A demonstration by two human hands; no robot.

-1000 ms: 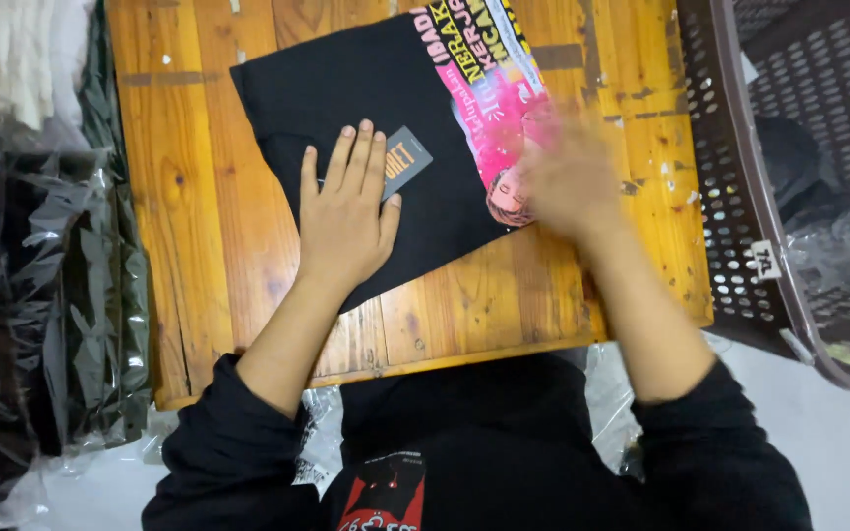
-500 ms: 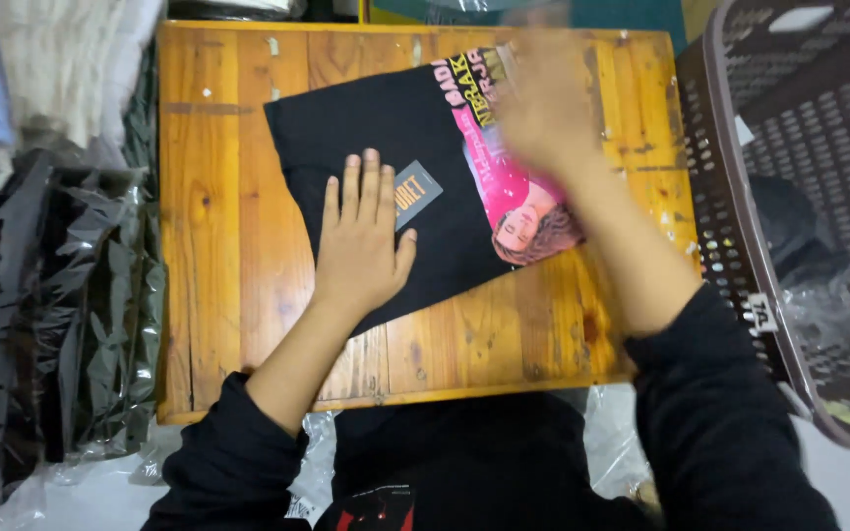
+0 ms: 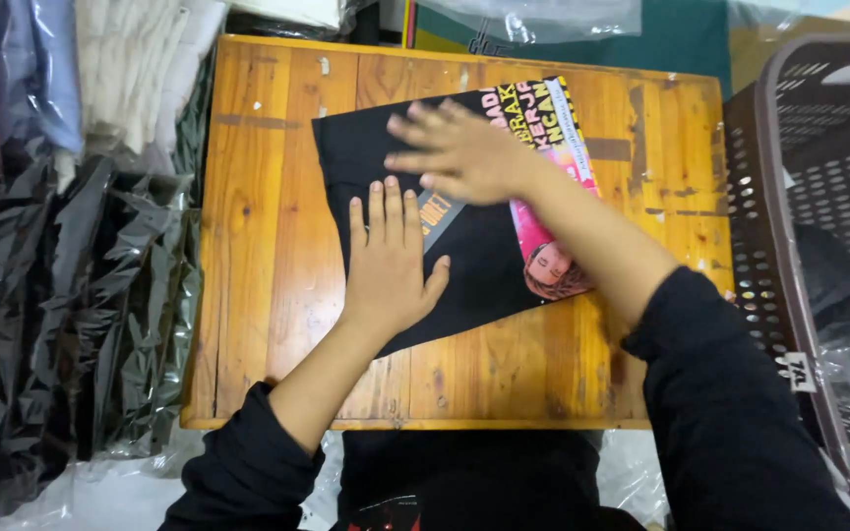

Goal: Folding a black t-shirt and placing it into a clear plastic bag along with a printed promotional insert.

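My left hand (image 3: pixel 386 261) presses flat, released, on the black folded shirt (image 3: pixel 464 256) mid-table (image 3: pixel 268 246); my right hand (image 3: pixel 459 152) lies open across its far part; a careless sweep could rumple the fold

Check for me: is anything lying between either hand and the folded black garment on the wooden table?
Nothing visible. The left hand lies flat on the black garment, fingers spread. The right hand reaches across the garment's upper part; it is blurred, so contact there is unclear. The pink printed card lies on the garment, partly under the right forearm.
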